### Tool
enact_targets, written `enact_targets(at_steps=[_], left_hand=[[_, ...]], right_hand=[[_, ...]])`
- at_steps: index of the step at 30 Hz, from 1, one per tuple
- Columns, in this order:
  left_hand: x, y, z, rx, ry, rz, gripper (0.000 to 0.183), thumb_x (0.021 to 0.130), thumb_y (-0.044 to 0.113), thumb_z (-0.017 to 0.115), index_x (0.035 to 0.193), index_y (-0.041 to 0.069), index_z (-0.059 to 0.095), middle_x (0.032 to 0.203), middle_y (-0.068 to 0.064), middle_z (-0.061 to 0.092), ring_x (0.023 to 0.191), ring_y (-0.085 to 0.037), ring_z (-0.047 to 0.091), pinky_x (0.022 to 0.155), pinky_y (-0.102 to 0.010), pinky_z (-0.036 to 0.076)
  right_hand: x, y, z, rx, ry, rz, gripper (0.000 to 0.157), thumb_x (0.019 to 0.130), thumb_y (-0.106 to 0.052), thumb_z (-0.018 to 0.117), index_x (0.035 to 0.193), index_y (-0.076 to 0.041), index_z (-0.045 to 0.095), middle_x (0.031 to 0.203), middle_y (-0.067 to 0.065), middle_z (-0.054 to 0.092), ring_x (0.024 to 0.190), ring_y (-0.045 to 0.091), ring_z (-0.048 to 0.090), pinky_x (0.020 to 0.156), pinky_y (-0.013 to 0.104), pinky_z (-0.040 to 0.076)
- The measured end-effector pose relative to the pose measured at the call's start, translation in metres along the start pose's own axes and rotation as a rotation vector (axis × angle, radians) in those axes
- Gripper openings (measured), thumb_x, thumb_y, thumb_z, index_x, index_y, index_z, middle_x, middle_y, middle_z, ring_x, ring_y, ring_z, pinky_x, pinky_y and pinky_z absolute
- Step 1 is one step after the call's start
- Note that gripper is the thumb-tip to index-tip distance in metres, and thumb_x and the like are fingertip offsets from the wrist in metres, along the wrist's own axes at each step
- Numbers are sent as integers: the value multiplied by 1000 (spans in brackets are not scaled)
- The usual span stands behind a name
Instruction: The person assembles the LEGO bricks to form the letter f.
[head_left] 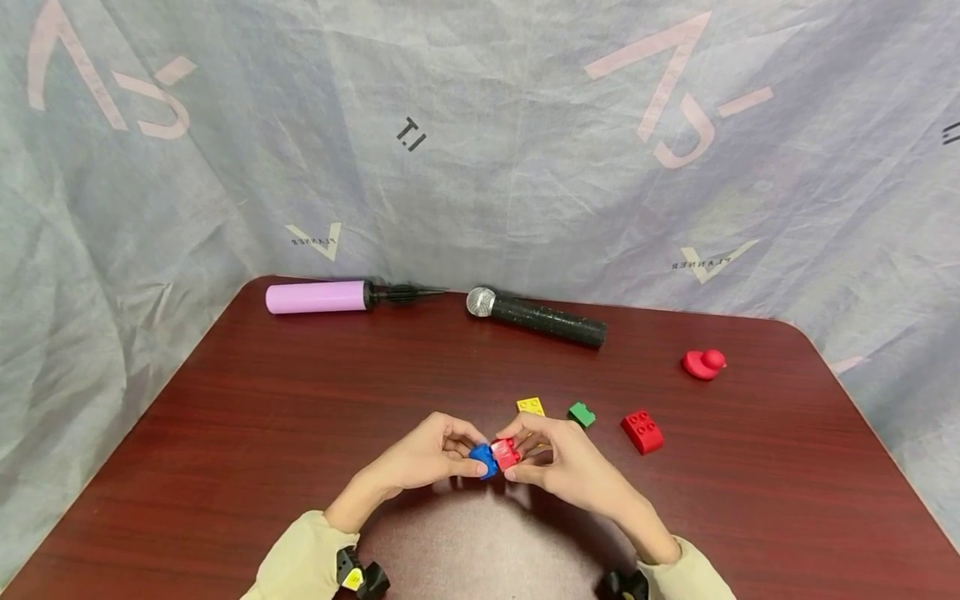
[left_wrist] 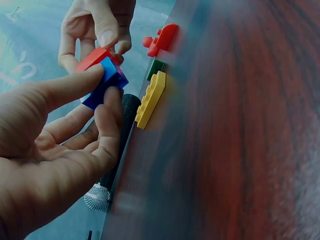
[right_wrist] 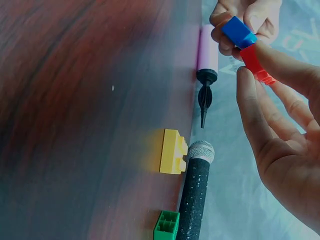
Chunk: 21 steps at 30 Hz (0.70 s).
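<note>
My left hand (head_left: pixel 429 454) pinches a blue toy brick (head_left: pixel 483 460) between thumb and fingers. Against it, a red toy brick (head_left: pixel 505 453) is pinched by my right hand (head_left: pixel 567 463). The two bricks meet end to end above the front of the table, as the left wrist view also shows with the blue brick (left_wrist: pixel 106 84) nearer and the red brick (left_wrist: pixel 96 58) behind. Just beyond my right hand lies a yellow brick (head_left: pixel 529 405), partly covered by the fingers in the head view. A small green brick (head_left: pixel 581 415) sits to its right.
Further right on the dark red table (head_left: pixel 300 392) are another red brick (head_left: pixel 642 432) with a curved end and a red rubber duck (head_left: pixel 703 364). Along the back edge lie a purple hand pump (head_left: pixel 318 297) and a black microphone (head_left: pixel 547 321). A grey printed cloth (head_left: pixel 480 167) hangs behind.
</note>
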<state>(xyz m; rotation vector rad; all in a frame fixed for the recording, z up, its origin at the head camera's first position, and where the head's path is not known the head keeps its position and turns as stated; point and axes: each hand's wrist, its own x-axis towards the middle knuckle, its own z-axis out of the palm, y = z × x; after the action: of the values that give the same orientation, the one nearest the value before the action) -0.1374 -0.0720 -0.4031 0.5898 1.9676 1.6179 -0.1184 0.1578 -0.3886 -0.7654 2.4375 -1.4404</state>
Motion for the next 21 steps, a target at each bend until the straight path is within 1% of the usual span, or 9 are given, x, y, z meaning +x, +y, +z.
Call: enact_targets(at_steps=[9, 17, 21], left_hand=[[2, 0, 6, -17, -9, -25, 23, 84, 1, 72, 103, -9, 66, 83, -4, 67, 71, -10, 61, 68, -22, 51], [2, 1, 10, -40, -14, -41, 20, 85, 0, 72, 101, -9, 65, 85, -5, 67, 74, -10, 62, 66, -20, 50], [2, 0, 13, -41, -9, -44, 19, 84, 0, 73, 99, -9, 66, 86, -5, 68, 74, -10, 62, 67, -19, 50]], right_hand=[[-2, -1, -1, 18, -30, -6, 26, 81, -7, 79, 104, -13, 67, 91, 0, 70, 84, 12, 66, 77, 27, 55], [-4, -2, -2, 31, -55, 32, 24, 82, -9, 78, 103, -13, 68, 95, 1, 69, 86, 13, 65, 76, 26, 55], [-5, -2, -1, 41, -60, 34, 24, 81, -7, 79, 103, -13, 69, 95, 1, 69, 86, 13, 65, 75, 26, 55]])
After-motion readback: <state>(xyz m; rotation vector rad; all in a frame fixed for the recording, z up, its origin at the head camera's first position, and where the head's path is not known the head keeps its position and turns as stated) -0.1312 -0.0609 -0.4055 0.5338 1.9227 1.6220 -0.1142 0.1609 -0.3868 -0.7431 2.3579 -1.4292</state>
